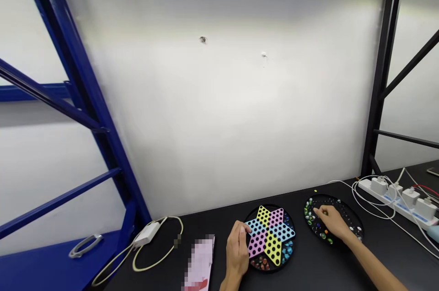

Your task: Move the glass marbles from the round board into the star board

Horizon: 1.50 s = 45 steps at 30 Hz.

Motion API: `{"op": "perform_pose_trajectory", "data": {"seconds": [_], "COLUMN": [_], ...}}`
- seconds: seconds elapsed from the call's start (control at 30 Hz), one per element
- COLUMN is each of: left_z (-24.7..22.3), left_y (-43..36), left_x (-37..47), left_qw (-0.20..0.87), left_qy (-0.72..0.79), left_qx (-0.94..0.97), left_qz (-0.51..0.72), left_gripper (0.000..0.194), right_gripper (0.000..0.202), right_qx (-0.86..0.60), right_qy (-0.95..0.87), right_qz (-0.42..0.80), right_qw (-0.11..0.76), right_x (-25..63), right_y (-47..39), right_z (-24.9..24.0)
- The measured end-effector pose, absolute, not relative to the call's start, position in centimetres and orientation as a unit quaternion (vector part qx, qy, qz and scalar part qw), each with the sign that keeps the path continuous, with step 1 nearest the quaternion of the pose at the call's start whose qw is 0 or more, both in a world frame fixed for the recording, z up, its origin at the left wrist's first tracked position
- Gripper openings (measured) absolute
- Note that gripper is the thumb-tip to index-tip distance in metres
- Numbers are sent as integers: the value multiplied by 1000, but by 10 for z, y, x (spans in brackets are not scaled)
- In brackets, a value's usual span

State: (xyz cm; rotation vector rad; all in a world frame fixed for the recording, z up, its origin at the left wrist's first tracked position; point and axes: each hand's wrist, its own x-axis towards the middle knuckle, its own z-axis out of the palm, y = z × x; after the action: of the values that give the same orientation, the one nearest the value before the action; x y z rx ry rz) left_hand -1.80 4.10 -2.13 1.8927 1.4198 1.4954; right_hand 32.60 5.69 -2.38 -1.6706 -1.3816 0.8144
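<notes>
Below, my left hand (238,247) rests with loosely curled fingers on the left rim of the star-patterned game board (270,237), gripping nothing. My right hand (332,222) reaches into the round black tray (346,214) of marbles (309,217), fingertips bunched; whether they pinch one I cannot tell.

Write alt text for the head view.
A person's left hand rests at the edge of a star-patterned Chinese checkers board on a black table, while the right hand reaches into a round tray of marbles. A power strip lies at right.
</notes>
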Motion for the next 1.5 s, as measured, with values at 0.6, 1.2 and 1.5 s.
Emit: {"op": "perform_pose_trajectory", "data": {"seconds": [0.6,1.2,1.5], "left_z": [-16,-20,-18], "left_y": [37,39,36], "left_x": [-16,-16,-16], "left_qw": [152,163,166], "left_qy": [505,502,510], "left_qx": [684,674,654], "left_qz": [505,517,534], "left_gripper": [41,40,43], "right_gripper": [20,37,52], "right_qx": [-651,-401,-584], "right_qy": [-749,-276,-642], "right_qz": [84,636,253], "right_qw": [89,598,427], "right_x": [315,287,201], "right_y": [66,68,110], "right_z": [-24,3,-9]}}
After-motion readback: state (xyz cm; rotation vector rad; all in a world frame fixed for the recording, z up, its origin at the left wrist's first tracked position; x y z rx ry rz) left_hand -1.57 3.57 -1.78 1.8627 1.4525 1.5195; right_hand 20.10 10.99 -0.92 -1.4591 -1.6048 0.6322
